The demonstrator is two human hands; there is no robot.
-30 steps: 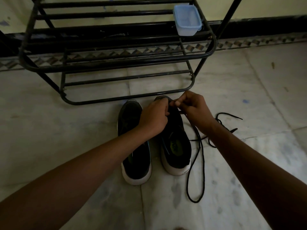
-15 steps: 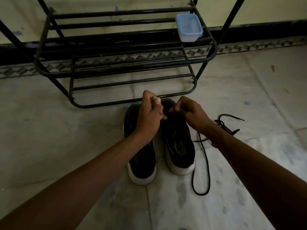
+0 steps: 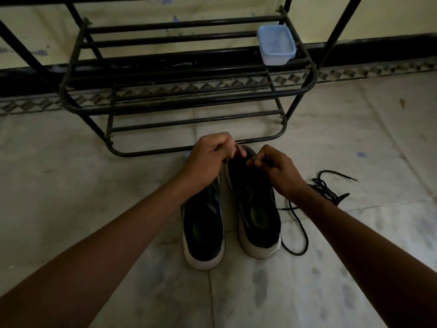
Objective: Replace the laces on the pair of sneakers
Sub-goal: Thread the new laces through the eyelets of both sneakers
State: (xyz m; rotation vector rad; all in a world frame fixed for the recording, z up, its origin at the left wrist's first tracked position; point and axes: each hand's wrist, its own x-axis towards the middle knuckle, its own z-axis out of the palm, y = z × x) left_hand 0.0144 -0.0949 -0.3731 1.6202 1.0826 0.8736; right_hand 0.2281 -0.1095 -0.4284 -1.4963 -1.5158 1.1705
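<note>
Pair on the floor at frame centre, heels toward 6 o'clock, toes just short of the bottom rail of the shoe rack at 12. Side by side, nearly touching: left sneaker, right sneaker.

Both hands at the toe end of the right one. The left hand curled tight, pinching what looks like a pale tip of the black lace. The right hand curled too, thumb and forefinger nipped on a dark strand. Dim light, exact eyelet not readable.

Rest of the lace heaped at 3 o'clock of the right sneaker, with a long loop trailing back toward 5. Up on the rack at 1 o'clock, a blue tub.

Handling, as judged:
- Lace limp, light, prone to snag and twist — best pinched just behind the stiff tip.
- Sneaker light and soft-walled — likely to skid on smooth tile unless steadied near the eyelet row.
</note>
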